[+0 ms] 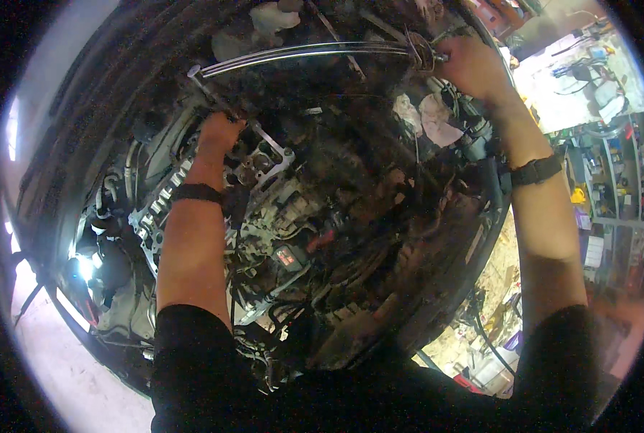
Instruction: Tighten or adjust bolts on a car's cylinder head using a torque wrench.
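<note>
A long shiny wrench, its handle looking slightly bowed, spans the far side of an engine bay. My right hand is closed around its right end. From the wrench's head at the left, a short extension bar runs down towards the engine. Around the lower part of that bar my left hand is closed, though its fingertips are hidden. Just right of my left hand lies an exposed metal engine part with round openings and a pale bracket-like edge.
A silver toothed-looking metal part lies left of my left forearm. Crumpled pale cloth or paper sits below my right hand. A small device with a red lit display rests among hoses. A bright lamp glows at left; shelves stand at right.
</note>
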`<act>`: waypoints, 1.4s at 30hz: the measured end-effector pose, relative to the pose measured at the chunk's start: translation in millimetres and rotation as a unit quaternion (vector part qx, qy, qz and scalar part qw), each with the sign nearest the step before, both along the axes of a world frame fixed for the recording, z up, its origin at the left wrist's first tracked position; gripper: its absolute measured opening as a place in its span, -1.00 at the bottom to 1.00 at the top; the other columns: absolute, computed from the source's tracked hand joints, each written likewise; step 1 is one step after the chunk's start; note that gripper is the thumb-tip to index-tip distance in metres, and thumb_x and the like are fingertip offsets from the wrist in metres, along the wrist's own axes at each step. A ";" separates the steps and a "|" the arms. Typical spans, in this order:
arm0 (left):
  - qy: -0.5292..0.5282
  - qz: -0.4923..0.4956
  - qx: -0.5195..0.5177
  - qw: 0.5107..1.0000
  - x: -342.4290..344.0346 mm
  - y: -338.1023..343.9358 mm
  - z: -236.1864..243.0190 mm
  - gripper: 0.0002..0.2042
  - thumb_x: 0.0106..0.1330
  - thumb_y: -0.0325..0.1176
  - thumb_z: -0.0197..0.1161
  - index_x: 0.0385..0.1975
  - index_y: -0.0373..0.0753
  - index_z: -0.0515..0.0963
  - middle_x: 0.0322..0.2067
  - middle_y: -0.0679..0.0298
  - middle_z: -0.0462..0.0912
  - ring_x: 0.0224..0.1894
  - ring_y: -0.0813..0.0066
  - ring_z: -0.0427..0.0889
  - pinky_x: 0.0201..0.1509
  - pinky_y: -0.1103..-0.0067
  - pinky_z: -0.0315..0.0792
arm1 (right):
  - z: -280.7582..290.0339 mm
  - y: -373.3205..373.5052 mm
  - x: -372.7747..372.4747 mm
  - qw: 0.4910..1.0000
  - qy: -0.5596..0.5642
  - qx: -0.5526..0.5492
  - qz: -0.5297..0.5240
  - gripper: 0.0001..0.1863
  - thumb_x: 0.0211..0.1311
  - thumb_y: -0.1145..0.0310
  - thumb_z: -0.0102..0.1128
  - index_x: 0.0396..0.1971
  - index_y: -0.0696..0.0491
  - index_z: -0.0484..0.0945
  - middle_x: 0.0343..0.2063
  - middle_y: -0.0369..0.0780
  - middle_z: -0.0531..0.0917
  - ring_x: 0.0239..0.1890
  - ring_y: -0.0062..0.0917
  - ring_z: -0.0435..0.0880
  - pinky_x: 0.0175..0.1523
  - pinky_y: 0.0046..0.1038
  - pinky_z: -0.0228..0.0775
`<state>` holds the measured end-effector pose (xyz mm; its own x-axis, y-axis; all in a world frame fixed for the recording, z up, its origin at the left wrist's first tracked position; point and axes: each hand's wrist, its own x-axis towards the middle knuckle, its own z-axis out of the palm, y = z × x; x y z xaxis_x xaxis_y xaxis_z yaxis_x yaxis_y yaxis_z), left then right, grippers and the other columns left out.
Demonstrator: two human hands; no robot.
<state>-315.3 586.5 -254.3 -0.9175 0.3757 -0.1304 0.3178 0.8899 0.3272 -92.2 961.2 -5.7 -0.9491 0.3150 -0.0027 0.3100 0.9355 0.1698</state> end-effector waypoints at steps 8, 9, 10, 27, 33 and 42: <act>0.008 -0.026 0.005 1.000 -7.2 -7.1 -14.0 -0.61 0.18 -0.08 0.34 -0.09 -0.18 0.62 -0.09 0.05 0.66 0.00 0.06 0.62 0.10 0.26 0.48 | 0.7 52.8 -18.6 0.993 0.034 0.024 0.107 -0.60 0.02 0.10 0.32 -0.15 -0.01 0.68 -0.25 -0.03 0.66 -0.10 -0.19 0.63 0.06 -0.24 0.45; 0.007 -0.019 0.017 1.000 -1.3 -3.1 -7.8 -0.62 0.18 -0.08 0.35 -0.11 -0.18 0.63 -0.10 0.05 0.67 -0.01 0.06 0.63 0.09 0.26 0.49 | 3.4 71.1 -15.2 0.987 0.042 0.042 0.147 -0.60 0.04 0.11 0.32 -0.14 0.01 0.68 -0.27 -0.03 0.66 -0.13 -0.20 0.64 0.04 -0.27 0.46; 0.006 -0.010 0.026 1.000 3.0 -0.6 0.2 -0.63 0.17 -0.08 0.35 -0.12 -0.17 0.64 -0.11 0.06 0.67 -0.02 0.07 0.63 0.07 0.26 0.50 | 6.9 66.6 -10.7 0.985 0.069 0.025 0.154 -0.60 0.07 0.12 0.32 -0.14 0.04 0.68 -0.29 -0.04 0.67 -0.16 -0.23 0.64 0.01 -0.30 0.46; 0.003 0.005 0.002 1.000 97.3 12.3 65.6 -0.66 0.23 -0.03 0.24 -0.22 -0.17 0.61 -0.23 0.06 0.69 -0.10 0.03 0.65 -0.05 0.19 0.51 | -13.0 -3.4 221.7 0.895 0.137 -0.377 -0.197 -0.74 0.08 0.27 0.48 -0.44 0.16 0.66 -0.59 -0.39 0.57 -0.50 -0.75 0.40 -0.38 -0.60 0.23; 0.033 0.010 -0.024 0.999 106.5 26.1 62.6 -0.67 0.29 -0.04 0.16 -0.18 -0.16 0.59 -0.17 0.06 0.68 -0.07 0.01 0.64 -0.02 0.17 0.51 | -17.7 10.8 239.0 0.888 0.137 -0.395 -0.193 -0.72 0.07 0.26 0.48 -0.43 0.17 0.66 -0.58 -0.39 0.58 -0.49 -0.75 0.42 -0.38 -0.60 0.24; -0.017 -0.050 -0.129 0.990 95.9 38.5 71.5 -0.65 0.40 -0.05 0.00 -0.11 -0.14 0.60 -0.07 0.10 0.66 0.02 0.05 0.61 0.07 0.20 0.50 | -16.4 11.4 233.8 0.888 0.148 -0.392 -0.191 -0.75 0.08 0.30 0.46 -0.42 0.18 0.66 -0.54 -0.39 0.61 -0.46 -0.76 0.42 -0.33 -0.61 0.26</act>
